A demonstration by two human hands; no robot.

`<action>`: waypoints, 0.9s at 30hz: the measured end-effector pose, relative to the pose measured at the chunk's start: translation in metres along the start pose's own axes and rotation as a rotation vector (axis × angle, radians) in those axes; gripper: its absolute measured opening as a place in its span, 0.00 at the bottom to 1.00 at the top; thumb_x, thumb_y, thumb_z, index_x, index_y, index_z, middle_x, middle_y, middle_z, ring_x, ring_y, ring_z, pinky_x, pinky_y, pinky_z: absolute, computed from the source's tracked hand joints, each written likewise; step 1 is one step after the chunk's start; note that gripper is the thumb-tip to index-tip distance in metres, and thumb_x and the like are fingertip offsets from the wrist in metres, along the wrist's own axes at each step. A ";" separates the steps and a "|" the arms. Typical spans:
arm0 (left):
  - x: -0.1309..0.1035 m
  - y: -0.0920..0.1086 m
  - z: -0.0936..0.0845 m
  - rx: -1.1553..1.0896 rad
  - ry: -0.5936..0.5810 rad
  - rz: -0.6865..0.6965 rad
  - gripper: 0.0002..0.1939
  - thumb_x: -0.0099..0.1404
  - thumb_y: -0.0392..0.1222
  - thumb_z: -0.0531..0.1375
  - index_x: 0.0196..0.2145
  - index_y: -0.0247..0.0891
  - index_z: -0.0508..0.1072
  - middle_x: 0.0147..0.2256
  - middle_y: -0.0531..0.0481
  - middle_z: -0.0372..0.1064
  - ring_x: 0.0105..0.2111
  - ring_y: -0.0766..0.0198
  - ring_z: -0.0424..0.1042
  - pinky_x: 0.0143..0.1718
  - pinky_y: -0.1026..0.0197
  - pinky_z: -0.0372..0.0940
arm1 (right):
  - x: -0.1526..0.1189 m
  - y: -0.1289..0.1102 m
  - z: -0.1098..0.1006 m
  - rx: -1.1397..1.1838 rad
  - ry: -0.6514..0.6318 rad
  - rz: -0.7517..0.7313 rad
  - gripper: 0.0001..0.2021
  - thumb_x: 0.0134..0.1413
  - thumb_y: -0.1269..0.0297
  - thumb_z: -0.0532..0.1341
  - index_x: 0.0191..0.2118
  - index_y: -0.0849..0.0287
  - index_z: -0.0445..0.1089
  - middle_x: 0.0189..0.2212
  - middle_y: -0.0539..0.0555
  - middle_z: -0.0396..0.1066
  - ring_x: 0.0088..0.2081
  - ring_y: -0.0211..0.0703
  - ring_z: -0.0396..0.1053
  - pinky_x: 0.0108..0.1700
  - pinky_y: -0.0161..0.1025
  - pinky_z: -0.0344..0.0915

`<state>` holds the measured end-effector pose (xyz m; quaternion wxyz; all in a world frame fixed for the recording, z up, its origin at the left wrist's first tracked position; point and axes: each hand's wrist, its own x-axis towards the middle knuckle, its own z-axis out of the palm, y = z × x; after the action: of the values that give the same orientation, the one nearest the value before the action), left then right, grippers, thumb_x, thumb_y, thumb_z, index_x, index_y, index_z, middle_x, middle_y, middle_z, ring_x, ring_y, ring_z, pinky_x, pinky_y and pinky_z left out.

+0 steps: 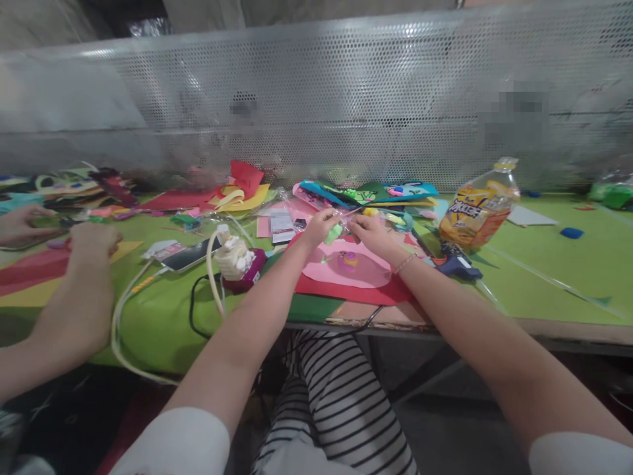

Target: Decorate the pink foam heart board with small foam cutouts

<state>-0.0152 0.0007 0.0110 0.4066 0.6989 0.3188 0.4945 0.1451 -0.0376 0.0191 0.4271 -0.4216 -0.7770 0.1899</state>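
Note:
My left hand (320, 225) is closed, its fingers pinching a light green lump in clear plastic (334, 233) that looks like modelling clay. Close by on the right, my right hand (370, 231) has its fingers bent together at the plastic's edge; what sits between its fingertips is too small to make out. Below both hands lies a rounded pink paper (316, 272) bearing a small purple and yellow figure (348, 260) and a bit of green. Red paper (386, 295) lies underneath it.
An orange drink bottle (477, 208) stands at right, near a dark blue tool (459, 267). At left are a phone (192, 256), a plug with cables (235, 257) and a co-worker's hands (91, 241). Decorated paper pieces (366, 192) lie behind, before a perforated metal panel (316, 105).

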 end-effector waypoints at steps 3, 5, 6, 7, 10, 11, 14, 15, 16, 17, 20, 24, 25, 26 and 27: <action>0.003 -0.002 -0.002 0.059 0.017 0.070 0.11 0.57 0.45 0.58 0.24 0.34 0.65 0.23 0.54 0.63 0.24 0.71 0.63 0.26 0.67 0.58 | 0.001 0.000 0.001 -0.034 0.002 0.002 0.15 0.57 0.60 0.51 0.20 0.58 0.57 0.17 0.47 0.58 0.21 0.34 0.56 0.26 0.34 0.52; 0.003 -0.002 -0.003 0.069 0.014 0.071 0.11 0.57 0.45 0.57 0.24 0.34 0.65 0.23 0.53 0.63 0.24 0.70 0.62 0.26 0.68 0.58 | 0.001 0.000 0.001 -0.051 0.010 -0.020 0.16 0.57 0.60 0.51 0.20 0.58 0.56 0.17 0.47 0.58 0.21 0.34 0.55 0.25 0.34 0.51; 0.003 -0.002 -0.003 0.074 0.013 0.068 0.11 0.57 0.45 0.57 0.24 0.35 0.65 0.23 0.54 0.63 0.24 0.71 0.62 0.26 0.68 0.57 | 0.001 0.000 0.000 -0.057 0.015 -0.033 0.16 0.57 0.60 0.51 0.20 0.58 0.56 0.17 0.47 0.57 0.21 0.34 0.55 0.25 0.35 0.51; 0.003 -0.002 -0.003 0.078 0.013 0.066 0.12 0.57 0.46 0.57 0.24 0.35 0.65 0.22 0.54 0.62 0.24 0.71 0.61 0.25 0.68 0.57 | 0.001 0.000 0.000 -0.062 0.020 -0.044 0.16 0.57 0.60 0.51 0.20 0.58 0.55 0.17 0.47 0.57 0.22 0.34 0.54 0.26 0.35 0.50; 0.003 -0.003 -0.002 0.073 0.020 0.059 0.13 0.57 0.47 0.58 0.24 0.35 0.65 0.22 0.54 0.62 0.23 0.71 0.61 0.25 0.68 0.56 | 0.002 0.000 0.000 -0.072 0.024 -0.046 0.16 0.57 0.60 0.51 0.19 0.58 0.55 0.16 0.47 0.57 0.22 0.34 0.54 0.26 0.35 0.50; 0.003 -0.003 -0.002 0.074 0.019 0.055 0.12 0.58 0.47 0.57 0.24 0.35 0.65 0.22 0.54 0.63 0.23 0.70 0.61 0.25 0.68 0.56 | 0.002 0.001 0.000 -0.073 0.019 -0.042 0.16 0.57 0.60 0.51 0.19 0.58 0.56 0.16 0.47 0.57 0.21 0.34 0.55 0.26 0.35 0.50; 0.003 -0.004 -0.002 0.101 0.020 0.047 0.11 0.58 0.45 0.57 0.24 0.34 0.65 0.22 0.54 0.63 0.23 0.71 0.61 0.25 0.68 0.56 | 0.002 0.004 0.002 -0.045 -0.011 -0.025 0.15 0.56 0.60 0.51 0.20 0.58 0.57 0.16 0.47 0.58 0.21 0.34 0.56 0.26 0.34 0.52; 0.002 -0.004 -0.002 0.109 0.019 0.045 0.11 0.58 0.44 0.57 0.23 0.34 0.65 0.22 0.54 0.63 0.23 0.71 0.60 0.25 0.68 0.55 | 0.002 0.006 0.002 -0.025 -0.022 -0.013 0.15 0.56 0.60 0.52 0.20 0.58 0.57 0.16 0.47 0.59 0.21 0.34 0.57 0.26 0.34 0.52; 0.002 -0.003 -0.002 0.111 0.016 0.044 0.11 0.58 0.44 0.57 0.23 0.34 0.65 0.21 0.54 0.62 0.23 0.71 0.60 0.25 0.68 0.55 | 0.002 0.007 0.003 -0.002 -0.029 0.001 0.15 0.56 0.60 0.52 0.20 0.58 0.58 0.16 0.47 0.59 0.21 0.34 0.58 0.26 0.34 0.53; 0.001 -0.003 -0.001 0.108 0.004 0.043 0.11 0.58 0.44 0.57 0.23 0.34 0.65 0.21 0.55 0.62 0.22 0.71 0.59 0.25 0.68 0.54 | 0.001 0.008 0.003 0.017 -0.032 0.011 0.15 0.56 0.60 0.52 0.21 0.58 0.58 0.16 0.47 0.59 0.21 0.34 0.58 0.25 0.34 0.53; 0.000 -0.002 0.001 0.073 -0.046 0.047 0.12 0.57 0.45 0.58 0.23 0.34 0.65 0.22 0.55 0.61 0.23 0.71 0.59 0.25 0.67 0.54 | 0.001 0.007 0.004 0.034 -0.024 0.006 0.14 0.56 0.59 0.52 0.21 0.59 0.59 0.16 0.47 0.59 0.21 0.34 0.58 0.25 0.34 0.53; 0.000 -0.004 0.002 0.029 -0.074 0.056 0.11 0.55 0.45 0.59 0.24 0.34 0.67 0.23 0.55 0.61 0.24 0.71 0.59 0.27 0.66 0.55 | 0.002 0.003 0.002 0.008 -0.014 -0.027 0.15 0.56 0.59 0.52 0.21 0.59 0.58 0.17 0.47 0.59 0.21 0.33 0.57 0.25 0.34 0.52; 0.000 -0.004 0.002 0.028 -0.078 0.053 0.11 0.55 0.46 0.59 0.24 0.34 0.67 0.23 0.55 0.61 0.24 0.71 0.59 0.28 0.66 0.55 | 0.002 0.002 0.002 0.008 -0.016 -0.028 0.15 0.56 0.59 0.52 0.21 0.59 0.58 0.17 0.47 0.59 0.22 0.33 0.56 0.25 0.34 0.52; 0.000 -0.004 0.002 0.029 -0.079 0.050 0.11 0.54 0.46 0.59 0.24 0.34 0.67 0.23 0.55 0.62 0.24 0.70 0.60 0.28 0.66 0.56 | 0.002 0.002 0.002 0.013 -0.020 -0.027 0.15 0.56 0.59 0.52 0.21 0.59 0.58 0.18 0.47 0.59 0.22 0.33 0.56 0.25 0.34 0.52; 0.001 -0.004 0.002 0.027 -0.079 0.048 0.11 0.54 0.46 0.59 0.25 0.34 0.67 0.23 0.55 0.62 0.25 0.70 0.60 0.29 0.66 0.56 | 0.002 0.001 0.002 0.024 -0.022 -0.025 0.15 0.56 0.59 0.53 0.21 0.59 0.58 0.17 0.47 0.59 0.22 0.33 0.56 0.25 0.34 0.52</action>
<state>-0.0137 0.0028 0.0072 0.3973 0.7308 0.2921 0.4720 0.1438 -0.0353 0.0183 0.4257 -0.4046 -0.7847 0.1983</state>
